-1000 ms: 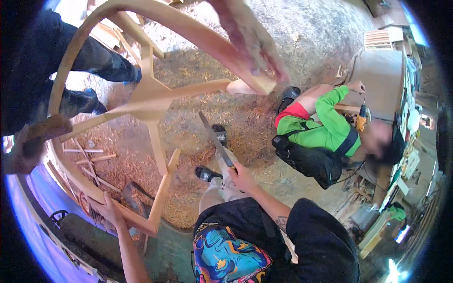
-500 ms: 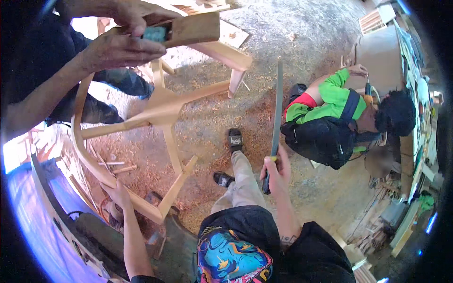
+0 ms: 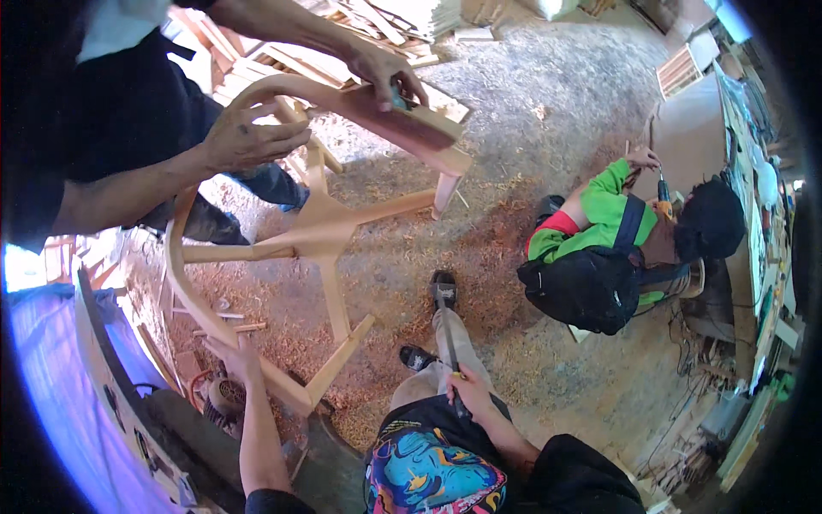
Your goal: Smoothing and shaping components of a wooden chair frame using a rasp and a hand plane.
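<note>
Now we see the pale wooden frame (image 3: pixel 321 231), a curved rim with crossing spokes, tilted above the sawdust floor (image 3: pixel 531 128). Our left hand (image 3: pixel 235 355) has its fingers curled round the lower rim. Our right hand (image 3: pixel 467 390) has fingers wrapped round a dark tool (image 3: pixel 449 343), well apart from the frame.

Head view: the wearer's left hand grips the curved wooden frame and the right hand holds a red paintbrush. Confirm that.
Not quite. In the head view the left hand does grip the curved wooden frame, but the right hand holds a long dark metal tool, not a red paintbrush.
</note>
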Action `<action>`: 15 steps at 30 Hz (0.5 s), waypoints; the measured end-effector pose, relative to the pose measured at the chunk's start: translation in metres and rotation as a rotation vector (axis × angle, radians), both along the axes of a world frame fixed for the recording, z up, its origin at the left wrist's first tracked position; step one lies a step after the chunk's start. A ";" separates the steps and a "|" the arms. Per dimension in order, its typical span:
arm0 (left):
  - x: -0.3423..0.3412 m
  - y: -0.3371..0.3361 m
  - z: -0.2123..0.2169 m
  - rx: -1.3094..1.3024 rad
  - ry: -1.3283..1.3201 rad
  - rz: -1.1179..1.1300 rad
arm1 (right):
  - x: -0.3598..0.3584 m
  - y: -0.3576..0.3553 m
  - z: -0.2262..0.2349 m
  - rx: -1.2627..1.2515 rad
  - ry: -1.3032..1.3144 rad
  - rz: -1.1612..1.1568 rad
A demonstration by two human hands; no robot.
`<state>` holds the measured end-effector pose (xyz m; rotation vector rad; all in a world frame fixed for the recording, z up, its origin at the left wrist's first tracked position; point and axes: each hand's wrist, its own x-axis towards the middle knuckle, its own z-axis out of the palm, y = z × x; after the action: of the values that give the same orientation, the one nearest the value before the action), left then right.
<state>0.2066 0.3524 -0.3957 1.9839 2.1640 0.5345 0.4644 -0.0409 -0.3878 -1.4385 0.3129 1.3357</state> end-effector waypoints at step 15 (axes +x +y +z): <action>0.015 -0.275 0.209 -0.243 -1.545 -0.188 | -0.113 0.096 0.213 0.910 -0.532 1.319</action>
<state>0.2219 0.0773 -0.1869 0.9017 0.9532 1.1395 0.3516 0.0553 -0.1745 -1.0388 -1.6432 1.5929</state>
